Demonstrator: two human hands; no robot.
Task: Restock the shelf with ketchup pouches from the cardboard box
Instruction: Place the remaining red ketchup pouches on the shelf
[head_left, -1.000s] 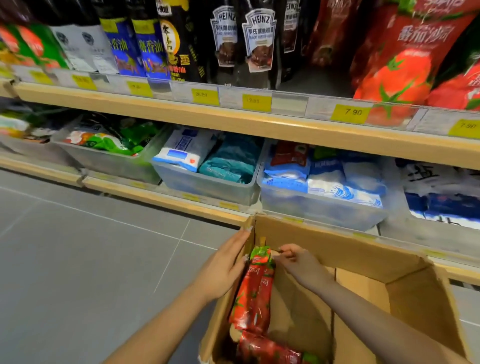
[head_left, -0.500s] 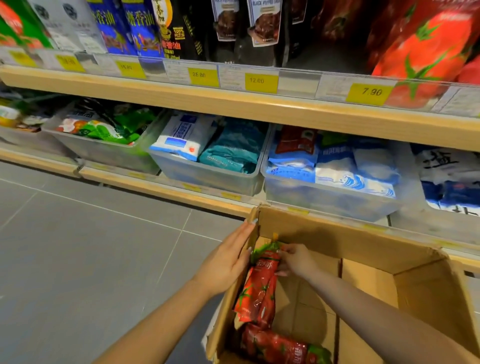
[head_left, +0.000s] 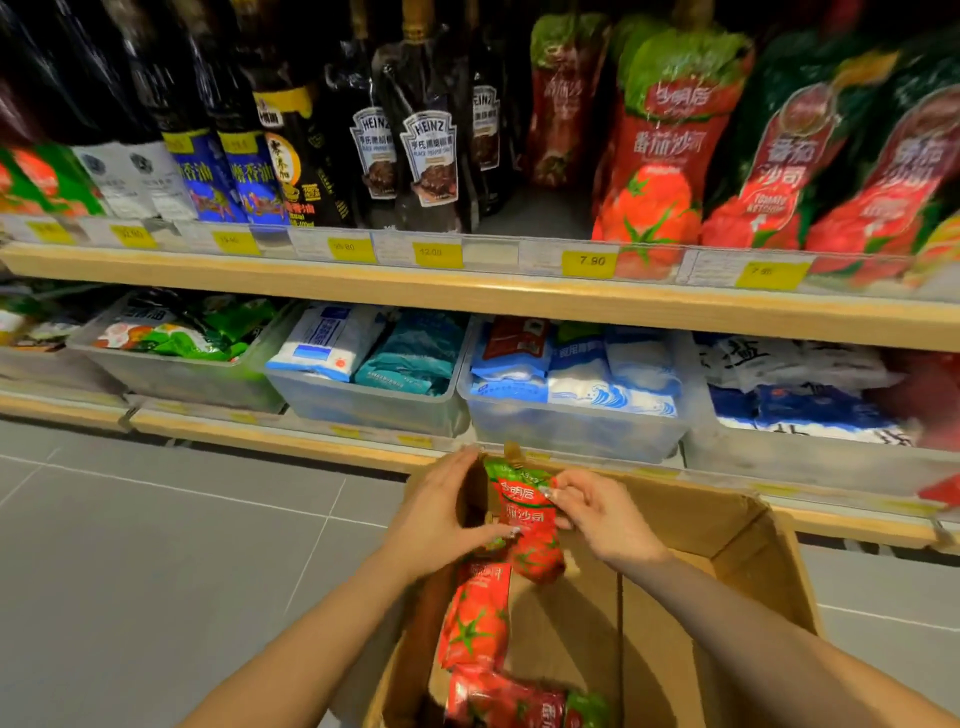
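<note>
While both hands, left hand (head_left: 441, 512) and right hand (head_left: 602, 517), grip one ketchup pouch (head_left: 527, 519), shelf pouches (head_left: 660, 150) crowd overhead.

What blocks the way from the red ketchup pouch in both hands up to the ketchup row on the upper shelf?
Nothing visible. The red ketchup pouch, held by the left hand and right hand, is above the cardboard box; open gap beside standing ketchup pouches.

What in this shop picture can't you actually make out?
- Cardboard box: near end cut off by the bottom edge, so its pouch count is unknown.
- Left hand: its palm side is hidden behind the held ketchup pouch.
- Far-right price tag: blurred.
</note>
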